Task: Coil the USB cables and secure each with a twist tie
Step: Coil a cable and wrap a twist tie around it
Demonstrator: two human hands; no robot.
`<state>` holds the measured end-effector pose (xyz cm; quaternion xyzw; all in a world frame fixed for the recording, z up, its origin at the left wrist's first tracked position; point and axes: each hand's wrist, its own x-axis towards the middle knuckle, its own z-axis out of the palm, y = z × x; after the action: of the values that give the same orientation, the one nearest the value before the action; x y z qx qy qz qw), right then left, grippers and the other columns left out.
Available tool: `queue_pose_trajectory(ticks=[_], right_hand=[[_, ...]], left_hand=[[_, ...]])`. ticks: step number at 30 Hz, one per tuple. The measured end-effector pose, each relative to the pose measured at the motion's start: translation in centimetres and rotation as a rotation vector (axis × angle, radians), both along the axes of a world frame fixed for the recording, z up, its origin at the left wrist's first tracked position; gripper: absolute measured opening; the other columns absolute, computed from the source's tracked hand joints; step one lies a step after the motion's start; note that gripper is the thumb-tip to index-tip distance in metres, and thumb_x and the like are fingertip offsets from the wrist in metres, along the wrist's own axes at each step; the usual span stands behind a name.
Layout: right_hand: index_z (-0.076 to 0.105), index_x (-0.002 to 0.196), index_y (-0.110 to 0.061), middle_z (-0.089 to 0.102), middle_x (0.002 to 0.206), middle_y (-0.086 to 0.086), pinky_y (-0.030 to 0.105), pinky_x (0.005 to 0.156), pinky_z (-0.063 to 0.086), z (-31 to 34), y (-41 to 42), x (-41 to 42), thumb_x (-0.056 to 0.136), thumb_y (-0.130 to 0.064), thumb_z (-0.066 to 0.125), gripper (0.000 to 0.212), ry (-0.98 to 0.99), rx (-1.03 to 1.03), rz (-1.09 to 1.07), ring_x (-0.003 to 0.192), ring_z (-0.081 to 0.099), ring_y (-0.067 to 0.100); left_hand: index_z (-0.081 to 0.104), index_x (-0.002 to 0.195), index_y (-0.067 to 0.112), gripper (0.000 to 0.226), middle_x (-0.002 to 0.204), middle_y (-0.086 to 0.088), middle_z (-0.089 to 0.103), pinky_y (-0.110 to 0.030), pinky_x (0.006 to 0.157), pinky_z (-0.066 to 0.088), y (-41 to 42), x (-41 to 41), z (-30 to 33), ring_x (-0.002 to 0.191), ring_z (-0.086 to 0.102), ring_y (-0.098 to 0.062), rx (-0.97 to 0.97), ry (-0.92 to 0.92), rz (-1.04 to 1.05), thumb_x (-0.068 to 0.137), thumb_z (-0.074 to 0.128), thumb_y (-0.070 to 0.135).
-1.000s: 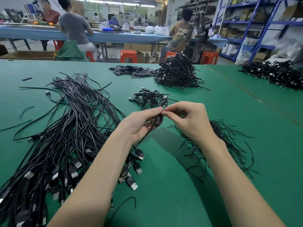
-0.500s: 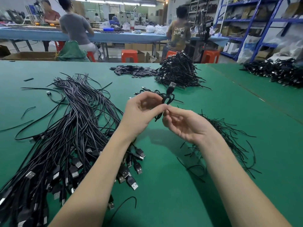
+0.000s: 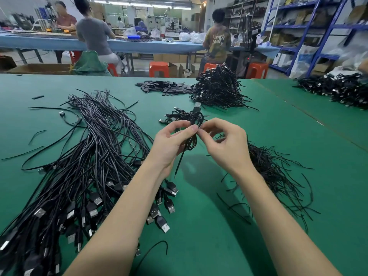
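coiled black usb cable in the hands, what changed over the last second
The coiled black USB cable went from a small round loop pinched low between both hands to a longer upright bundle, plug end up. The right hand opened briefly half a second ago and now pinches the coil's middle again; the left hand kept its pinch. A thin black twist tie hangs below. The table's cable piles stayed put.
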<state>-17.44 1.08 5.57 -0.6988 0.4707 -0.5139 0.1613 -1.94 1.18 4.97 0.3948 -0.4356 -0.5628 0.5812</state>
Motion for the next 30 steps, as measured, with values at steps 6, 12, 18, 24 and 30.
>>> queue_pose_trajectory(ticks=[6,12,18,24,30], right_hand=[[0.069,0.081,-0.009,0.063,0.069,-0.001,0.012,0.042,0.043,1.3,0.5,0.5,0.074,-0.01,0.075,0.009,-1.155,1.108,0.466,0.055,0.054,0.008],[0.07,0.102,-0.028,0.072,0.093,-0.013,0.022,0.067,0.054,0.7,0.0,-1.0,0.085,-0.026,0.08,0.019,0.035,0.08,0.098,0.072,0.066,0.007],[0.074,0.097,-0.03,0.07,0.092,-0.019,0.034,0.063,0.055,-0.2,-0.2,-1.5,0.091,-0.034,0.073,0.008,0.274,-0.246,0.028,0.07,0.064,0.007],[0.076,0.081,-0.016,0.072,0.074,-0.009,0.019,0.053,0.049,-0.7,-0.6,-0.3,0.092,-0.021,0.074,0.012,-0.138,0.142,0.118,0.058,0.06,0.003],[0.073,0.078,-0.014,0.069,0.076,-0.002,0.011,0.041,0.041,-0.3,-0.1,0.7,0.087,-0.019,0.076,0.011,-0.901,0.958,0.357,0.049,0.054,0.003]], left_hand=[[0.071,0.092,0.021,0.018,0.083,-0.003,0.075,-0.017,0.071,0.049,0.1,-0.4,0.0,0.071,0.066,-0.008,-0.143,0.004,0.012,0.079,0.082,0.016],[0.072,0.078,0.03,0.01,0.08,0.005,0.07,-0.025,0.064,0.043,-0.1,0.3,0.2,0.066,0.06,-0.008,0.0,-0.033,0.056,0.081,0.081,0.026],[0.072,0.076,0.03,0.011,0.076,0.007,0.068,-0.018,0.056,0.044,0.0,0.2,0.1,0.061,0.058,-0.005,0.023,-0.022,0.018,0.084,0.077,0.024],[0.073,0.081,0.027,0.009,0.08,0.0,0.07,-0.019,0.061,0.048,-0.1,0.0,-0.4,0.066,0.061,-0.011,0.002,0.058,0.019,0.078,0.08,0.023],[0.073,0.09,0.022,0.012,0.078,0.002,0.071,-0.017,0.062,0.049,-0.3,-0.2,-0.9,0.066,0.062,-0.007,-0.014,0.049,0.062,0.081,0.079,0.02]])
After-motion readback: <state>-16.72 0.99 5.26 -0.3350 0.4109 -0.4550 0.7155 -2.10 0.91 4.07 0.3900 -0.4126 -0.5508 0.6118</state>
